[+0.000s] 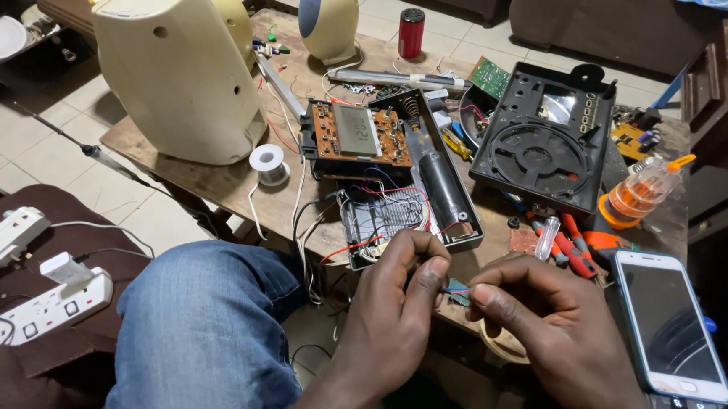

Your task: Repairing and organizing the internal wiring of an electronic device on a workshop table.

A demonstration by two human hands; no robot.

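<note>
My left hand [396,303] and my right hand [542,321] meet near the table's front edge, both pinching a small teal part [457,291] with thin wires between the fingertips. Just beyond them lies an opened radio: a black casing [441,188] with a battery bay, loose red and black wires [380,218], and a brown circuit board [356,132] with a grey display. A second black back cover [545,140] lies to the right.
A cream monitor-like shell [179,58] stands at the left, a solder spool [268,162] beside it. A smartphone [668,324], an orange bottle [638,192], red-handled tools [576,251] and a red can [411,32] surround the work. White power strips [30,294] lie lower left.
</note>
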